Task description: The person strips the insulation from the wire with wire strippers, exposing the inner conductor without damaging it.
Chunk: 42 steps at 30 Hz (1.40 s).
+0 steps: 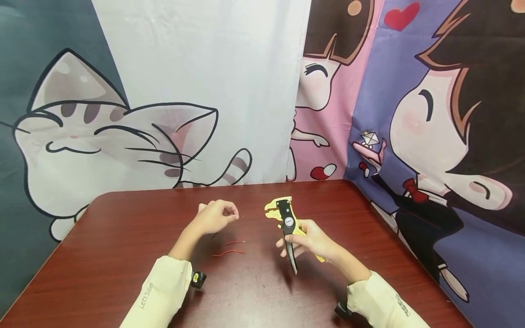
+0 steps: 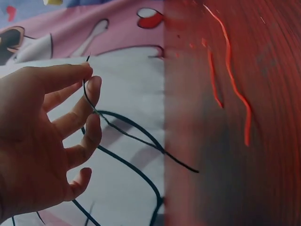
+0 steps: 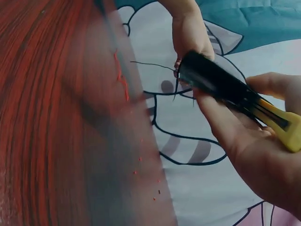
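My left hand [image 1: 215, 216] is raised over the table, left of centre. Between its thumb and index finger it pinches a thin black wire [image 2: 181, 162], whose short tip pokes out past the fingertips while the longer part hangs beside the palm. My right hand [image 1: 313, 241] grips a yellow and black wire stripper [image 1: 289, 222] by its handles, with the head pointing up and the jaws apart, nothing between them. The stripper is to the right of the left hand, a gap away from the wire. In the right wrist view the black handle [image 3: 211, 77] hides part of the left hand.
On the table [image 1: 135, 228] below the left hand lie a longer red wire [image 2: 229, 61] and a shorter red wire [image 2: 214, 77]. Tiny red scraps [image 3: 135, 172] are scattered nearby. A cartoon-printed cloth [image 1: 197, 59] hangs behind the table and along its right side.
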### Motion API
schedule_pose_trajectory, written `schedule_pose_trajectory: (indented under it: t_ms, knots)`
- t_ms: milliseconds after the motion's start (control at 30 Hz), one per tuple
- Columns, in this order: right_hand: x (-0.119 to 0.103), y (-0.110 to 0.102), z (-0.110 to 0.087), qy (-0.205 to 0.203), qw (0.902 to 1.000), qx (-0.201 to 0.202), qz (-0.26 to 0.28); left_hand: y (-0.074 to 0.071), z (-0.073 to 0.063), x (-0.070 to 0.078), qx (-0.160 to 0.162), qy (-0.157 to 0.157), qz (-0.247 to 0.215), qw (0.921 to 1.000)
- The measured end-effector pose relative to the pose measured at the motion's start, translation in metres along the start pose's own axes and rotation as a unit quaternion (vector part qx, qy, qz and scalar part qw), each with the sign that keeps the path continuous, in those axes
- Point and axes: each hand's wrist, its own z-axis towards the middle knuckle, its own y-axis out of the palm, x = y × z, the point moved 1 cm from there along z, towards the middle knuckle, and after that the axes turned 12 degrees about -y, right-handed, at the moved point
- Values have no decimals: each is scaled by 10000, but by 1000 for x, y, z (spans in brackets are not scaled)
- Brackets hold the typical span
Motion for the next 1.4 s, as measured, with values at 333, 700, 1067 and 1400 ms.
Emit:
schedule_pose_trajectory:
  t_ms: [333, 700, 1067, 1400]
  knots:
    - [27, -19, 14, 300, 9932, 427, -1039, 10, 14, -23, -455, -59, 218, 9987]
    - [58, -32, 30, 813, 9852, 338, -1470, 37, 28, -38, -694, -292, 574, 9955]
    - [70, -50, 33, 583, 9675, 478, -2412, 49, 33, -37, -762, -218, 848, 9932]
    - [76, -55, 40, 416, 9390, 830, -3313, 42, 30, -33, -328, 9, -317, 9990]
